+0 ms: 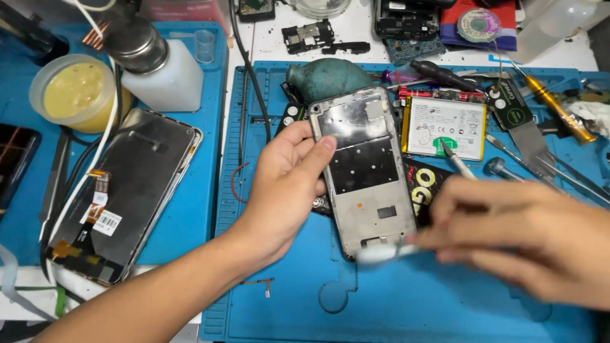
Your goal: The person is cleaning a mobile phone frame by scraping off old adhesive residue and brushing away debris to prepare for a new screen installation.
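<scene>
White bench (273, 44) — two blue mats (394, 305) on it, circuit parts (308, 35) between clutter.

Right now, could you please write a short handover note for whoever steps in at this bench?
Left hand: steadies the opened phone frame by its left edge on the blue work mat.
Right hand: blurred, pinching a small white tool at the frame's bottom edge.
Nearby: battery lies out of the frame to its right; detached screen panel lies on the left mat; green dust blower sits behind the frame.
Done: phone opened, battery out.
Left: frame's bottom end is in hand; parts lie loose.
</scene>
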